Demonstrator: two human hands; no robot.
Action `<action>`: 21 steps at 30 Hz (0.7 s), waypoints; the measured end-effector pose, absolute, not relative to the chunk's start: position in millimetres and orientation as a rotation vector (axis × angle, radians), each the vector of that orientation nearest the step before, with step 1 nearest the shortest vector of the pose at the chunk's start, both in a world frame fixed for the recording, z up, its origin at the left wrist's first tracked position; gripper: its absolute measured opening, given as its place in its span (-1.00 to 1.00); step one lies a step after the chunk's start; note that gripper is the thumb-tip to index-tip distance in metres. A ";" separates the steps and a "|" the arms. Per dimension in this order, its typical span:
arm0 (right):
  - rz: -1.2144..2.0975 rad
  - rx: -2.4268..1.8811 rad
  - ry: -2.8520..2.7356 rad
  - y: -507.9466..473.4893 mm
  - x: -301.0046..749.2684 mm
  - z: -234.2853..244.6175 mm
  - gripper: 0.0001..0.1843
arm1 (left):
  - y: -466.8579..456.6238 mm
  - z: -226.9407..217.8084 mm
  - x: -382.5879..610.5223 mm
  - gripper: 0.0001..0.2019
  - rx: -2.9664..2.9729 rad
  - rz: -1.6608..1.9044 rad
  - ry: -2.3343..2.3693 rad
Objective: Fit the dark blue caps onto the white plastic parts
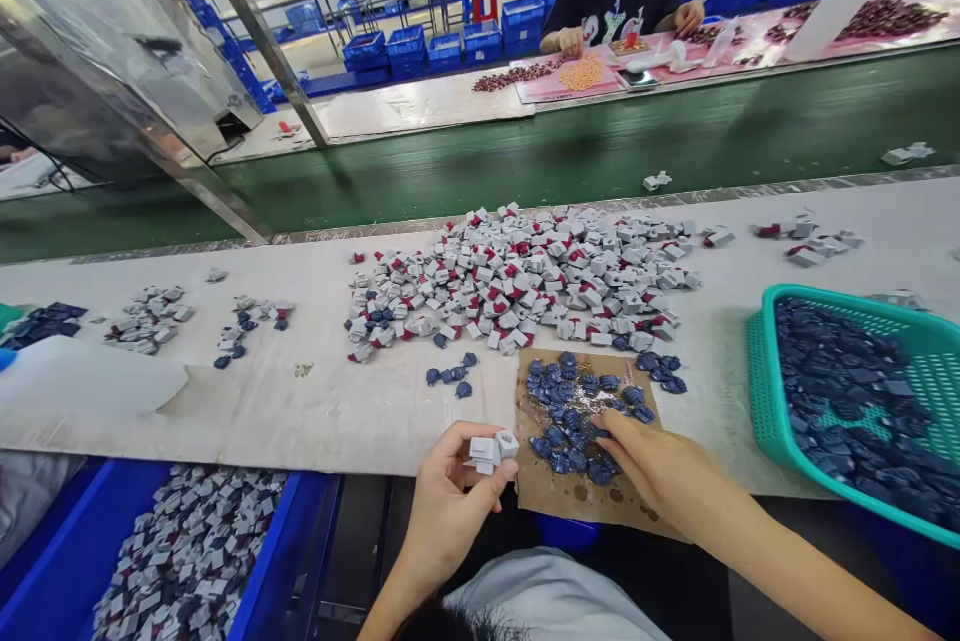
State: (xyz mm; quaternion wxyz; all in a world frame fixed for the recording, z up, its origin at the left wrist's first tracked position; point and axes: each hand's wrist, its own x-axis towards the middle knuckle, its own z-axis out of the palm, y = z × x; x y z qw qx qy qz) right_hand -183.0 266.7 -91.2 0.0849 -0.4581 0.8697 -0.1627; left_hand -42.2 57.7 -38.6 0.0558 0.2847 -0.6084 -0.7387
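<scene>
My left hand [450, 496] is closed on two small grey plastic blocks [491, 449], held just off the near edge of the white table [322, 411]. My right hand [656, 466] rests on a brown cardboard piece [577, 496], its fingers pinching among the small dark blue parts [574, 406] heaped there. Behind the cardboard lies a wide pile of grey blocks with red ends [525, 281]. A few loose blue parts [452, 376] sit between that pile and my left hand.
A teal basket [761, 391] full of blue parts stands at the right. A blue bin [270, 561] of grey blocks sits below the table at left. Beyond the table runs a green conveyor belt [525, 156]; a person works on its far side. A metal frame [225, 1] rises at left.
</scene>
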 end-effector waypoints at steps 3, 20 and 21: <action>-0.379 -1.448 2.509 258.8 -189.7 -91.3 -0.85 | 60.0 -33.4 -44.9 -0.78 0.780 -2.204 -1.845; -0.646 -1.329 2.349 252.3 -188.9 -48.1 -0.81 | 66.1 -17.2 -54.4 -0.74 0.759 -2.505 -1.596; -0.787 -1.268 2.313 251.5 -181.8 -41.1 -0.78 | 66.6 -16.5 -54.2 -0.74 0.734 -2.518 -1.591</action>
